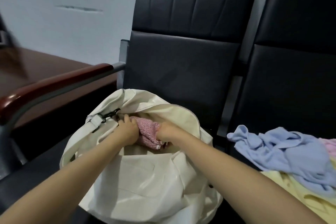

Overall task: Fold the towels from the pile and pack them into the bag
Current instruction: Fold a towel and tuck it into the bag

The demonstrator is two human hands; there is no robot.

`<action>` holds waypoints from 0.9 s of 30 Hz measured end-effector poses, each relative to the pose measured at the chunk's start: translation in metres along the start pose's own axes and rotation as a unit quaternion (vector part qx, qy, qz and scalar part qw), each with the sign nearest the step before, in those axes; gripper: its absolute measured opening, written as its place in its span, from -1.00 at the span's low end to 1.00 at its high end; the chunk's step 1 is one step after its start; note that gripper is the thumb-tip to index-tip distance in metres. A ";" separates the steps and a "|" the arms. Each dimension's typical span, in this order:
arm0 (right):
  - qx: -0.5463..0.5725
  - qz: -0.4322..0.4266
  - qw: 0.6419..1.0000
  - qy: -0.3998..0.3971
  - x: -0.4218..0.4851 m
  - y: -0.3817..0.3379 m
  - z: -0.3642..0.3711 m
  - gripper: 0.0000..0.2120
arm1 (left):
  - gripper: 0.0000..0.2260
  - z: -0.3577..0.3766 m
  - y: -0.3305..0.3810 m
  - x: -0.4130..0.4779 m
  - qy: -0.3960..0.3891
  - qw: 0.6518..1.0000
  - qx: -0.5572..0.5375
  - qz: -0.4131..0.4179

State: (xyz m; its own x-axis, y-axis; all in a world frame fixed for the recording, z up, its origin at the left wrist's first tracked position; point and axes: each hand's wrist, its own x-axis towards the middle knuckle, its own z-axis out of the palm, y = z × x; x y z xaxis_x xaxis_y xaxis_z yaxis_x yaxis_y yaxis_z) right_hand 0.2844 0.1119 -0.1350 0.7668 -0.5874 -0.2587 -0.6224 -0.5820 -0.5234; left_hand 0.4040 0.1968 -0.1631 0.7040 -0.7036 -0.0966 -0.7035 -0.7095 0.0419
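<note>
The black chair (181, 71) is carrying the open cream bag (145, 178) so I'm reaching straight in; the pile (283, 151) is lying on the next seat. My left hand (127, 131) and right hand (168, 133) are both gripping the pink towel (148, 132) inside the bag's mouth, stopping it unfolding.

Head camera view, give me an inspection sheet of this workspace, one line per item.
Surface: black bench seat; the bag stands on it.
Job's things: cream bag, unzipped; pink towel in its mouth; blue towel and yellow towel lie unfolded on the next seat.
Clutter: nothing seen.
Grips: left hand and right hand both grip the pink towel inside the bag.
Cables: nothing seen.
Surroundings: wooden armrest, brown table, pale wall.
</note>
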 end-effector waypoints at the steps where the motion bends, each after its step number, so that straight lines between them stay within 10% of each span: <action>1: 0.010 0.002 1.000 0.000 0.000 0.001 0.004 -0.92 | -0.51 0.005 -0.002 0.001 0.019 1.000 0.011 0.017; 17: 0.049 -0.015 0.996 0.067 0.038 -0.015 0.019 -0.49 | -0.60 -0.015 0.011 0.020 -0.171 0.983 0.057 0.014; 27: -0.088 -0.051 0.980 0.170 0.051 -0.003 0.041 -0.67 | -0.59 0.000 0.012 0.024 -0.130 0.986 -0.057 -0.083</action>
State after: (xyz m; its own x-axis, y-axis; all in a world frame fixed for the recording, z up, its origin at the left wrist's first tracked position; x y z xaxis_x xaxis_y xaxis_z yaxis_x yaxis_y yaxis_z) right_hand 0.3320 0.1068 -0.1796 0.7481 -0.6576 0.0890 -0.5863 -0.7178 -0.3756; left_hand 0.4118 0.1714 -0.1651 0.7487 -0.5542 -0.3636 -0.5544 -0.8243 0.1147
